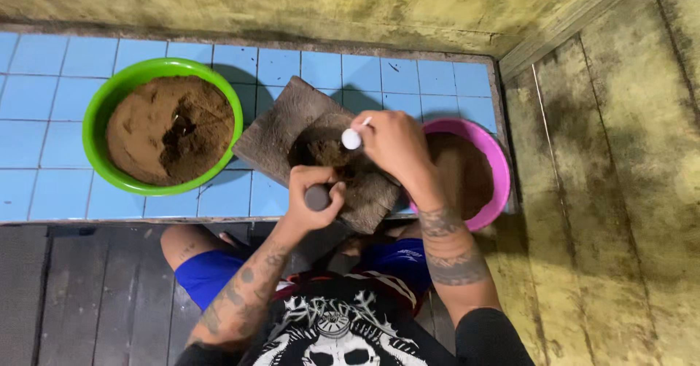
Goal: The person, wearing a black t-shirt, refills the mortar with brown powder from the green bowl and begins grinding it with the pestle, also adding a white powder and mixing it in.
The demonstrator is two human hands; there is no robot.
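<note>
A flat grey stone slab [281, 129] lies tilted on the blue tiled ledge, with a small heap of brown powder [319, 151] on it. My left hand [313, 195] is closed around a dark cylindrical roller, whose round end faces the camera at the slab's near edge. My right hand [397, 147] grips a white spoon [354, 137] just over the powder on the slab. A green bowl [117, 92] full of brown powder stands to the left. A pink bowl [496, 162] holding brown powder sits to the right, partly hidden by my right forearm.
The blue tiled ledge [44, 184] runs along a stained yellow wall. A wooden plank wall [612, 191] closes the right side. Dark floorboards [95, 293] lie below the ledge, where my knees in blue shorts sit.
</note>
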